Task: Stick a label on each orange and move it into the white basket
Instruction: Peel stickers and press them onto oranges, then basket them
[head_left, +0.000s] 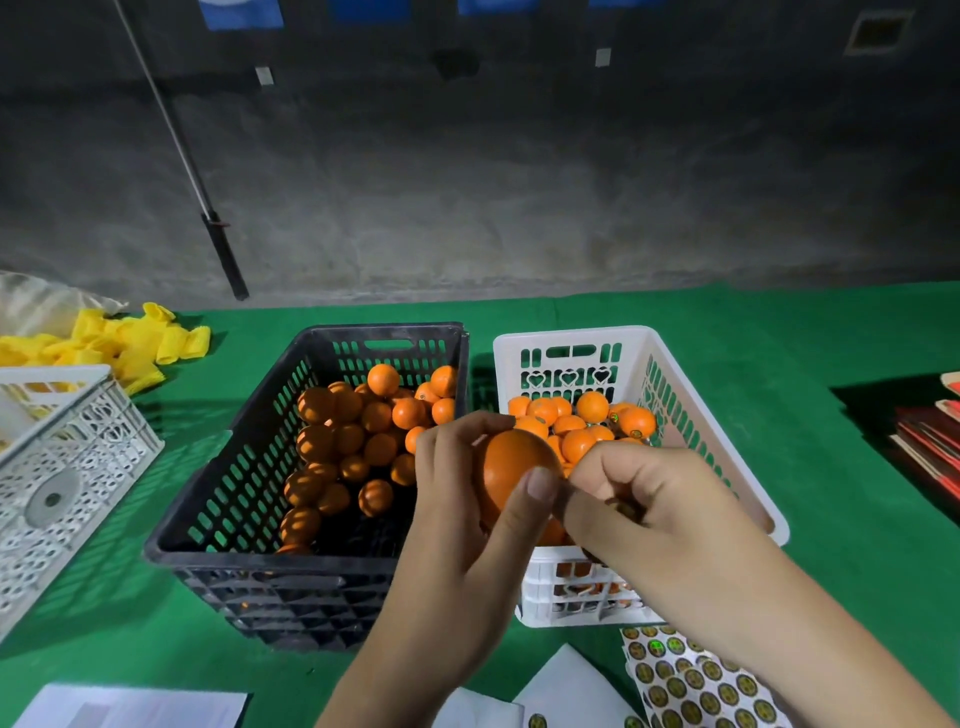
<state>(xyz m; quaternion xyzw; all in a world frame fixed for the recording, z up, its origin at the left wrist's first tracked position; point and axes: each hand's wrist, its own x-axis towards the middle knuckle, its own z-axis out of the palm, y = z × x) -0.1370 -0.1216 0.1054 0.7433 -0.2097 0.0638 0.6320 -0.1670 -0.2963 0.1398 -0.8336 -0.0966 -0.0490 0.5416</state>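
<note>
Head view. Orange (511, 465) held raised above the gap between the two baskets, over the near part of the table (857, 519). Left hand (467, 525) grips it: fingers curled over the far side, thumb laid across the near face. Right hand (639, 499) meets the orange from the right, its fingers curled narrow with the tips against the fruit by the left thumb. Cannot tell whether a label is pinched between them; the contact spot is hidden.

Black basket (249, 467) stands on the green table cover, left of centre, part-filled with a pile of oranges (353, 441) heaped toward its far right corner. White basket (691, 410) stands just beside it on the right, the two nearly touching at their far corners. It holds more oranges (582, 421); several show small round labels. Its near wall is partly covered by the right forearm.

Sticker sheet (691, 680) with rows of round labels lies at the near edge of the table, in front of the white basket and partly under the right forearm. White papers (566, 686) lie beside it to the left, another paper (135, 706) toward the near left corner.

White crate (67, 467), tilted, at the left edge. Yellow foam nets (130, 343) piled at the far left. Red-edged stack (930, 441) at the right edge.
</note>
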